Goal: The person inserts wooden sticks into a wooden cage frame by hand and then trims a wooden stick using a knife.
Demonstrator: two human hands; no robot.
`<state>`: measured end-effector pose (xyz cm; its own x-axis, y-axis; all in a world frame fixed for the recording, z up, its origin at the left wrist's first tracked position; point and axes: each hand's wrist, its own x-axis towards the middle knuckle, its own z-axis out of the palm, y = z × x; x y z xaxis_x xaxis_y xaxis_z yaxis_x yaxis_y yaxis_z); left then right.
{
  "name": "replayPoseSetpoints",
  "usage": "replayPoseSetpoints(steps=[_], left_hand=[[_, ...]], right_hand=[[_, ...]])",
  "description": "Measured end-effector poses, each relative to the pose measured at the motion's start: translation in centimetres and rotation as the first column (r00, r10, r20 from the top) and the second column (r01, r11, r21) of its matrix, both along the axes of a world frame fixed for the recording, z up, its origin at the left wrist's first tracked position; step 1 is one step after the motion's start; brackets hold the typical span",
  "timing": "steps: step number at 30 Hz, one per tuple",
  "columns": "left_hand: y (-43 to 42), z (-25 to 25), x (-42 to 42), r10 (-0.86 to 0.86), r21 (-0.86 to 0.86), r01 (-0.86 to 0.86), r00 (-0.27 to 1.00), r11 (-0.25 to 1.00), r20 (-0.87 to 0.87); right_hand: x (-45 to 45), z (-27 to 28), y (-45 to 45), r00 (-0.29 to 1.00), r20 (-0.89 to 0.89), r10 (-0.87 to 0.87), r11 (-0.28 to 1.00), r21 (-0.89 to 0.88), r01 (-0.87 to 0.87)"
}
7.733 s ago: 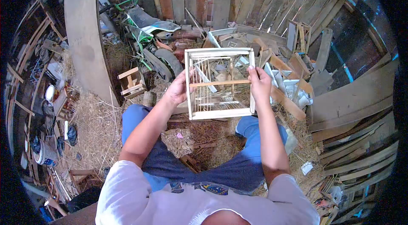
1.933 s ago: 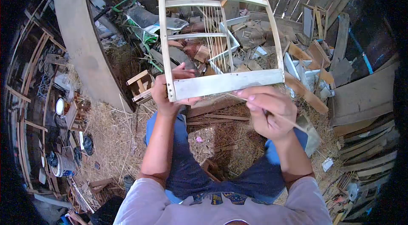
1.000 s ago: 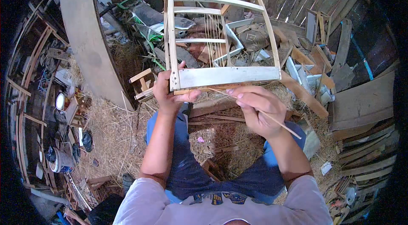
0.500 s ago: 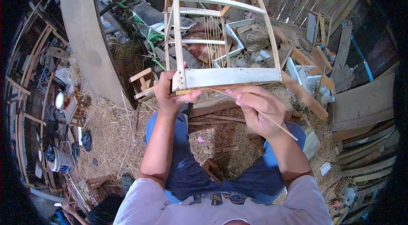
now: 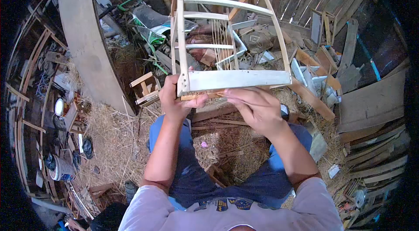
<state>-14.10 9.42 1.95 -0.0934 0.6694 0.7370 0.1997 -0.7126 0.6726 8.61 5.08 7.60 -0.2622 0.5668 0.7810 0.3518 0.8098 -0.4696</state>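
A wooden frame (image 5: 238, 79) with a pale bottom board, curved crossbars and upright side posts stands tilted in front of me. Several thin rods (image 5: 218, 41) run lengthwise inside it. My left hand (image 5: 173, 99) is closed round its lower left corner, thumb under the orange-brown lower edge strip (image 5: 192, 97). Against the underside, right of that thumb, the fingers of my right hand (image 5: 257, 106) are pinched together at the strip. They grip a thin wooden stick, now mostly hidden by the fingers.
Straw (image 5: 113, 143) covers the ground round my legs. A curved plywood sheet (image 5: 83, 34) leans at left, near a small wooden frame (image 5: 146, 89). Scrap wood (image 5: 312, 95) is piled at right. A white bucket (image 5: 63, 170) stands at lower left, near part of another person (image 5: 76, 224).
My right hand has turned and moved left along the underside. The stick that stuck out behind it no longer shows there. The left hand keeps its hold on the frame.
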Motion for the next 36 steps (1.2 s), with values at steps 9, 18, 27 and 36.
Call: replayPoseSetpoints(steps=[9,18,27,36], left_hand=[[0.4,0.5,0.1,0.129,0.019,-0.128,0.974,0.992,-0.187],[-0.1,0.8,0.5,0.101,-0.023,-0.108,0.969,0.994,-0.224],[-0.3,0.4,0.8,0.122,-0.099,-0.155,0.952,0.983,-0.280],[0.0,1.2,1.3,0.102,-0.248,-0.135,0.985,0.959,-0.142]], right_hand=[[0.0,0.9,-0.2,0.990,0.116,-0.079,0.995,0.062,0.072],[0.0,0.6,-0.1,0.982,0.150,-0.116,0.984,-0.117,0.134],[-0.3,-1.4,1.1,0.993,0.090,-0.073,0.973,-0.213,0.091],[0.0,0.0,1.3,0.987,0.027,-0.157,0.966,-0.202,0.160]])
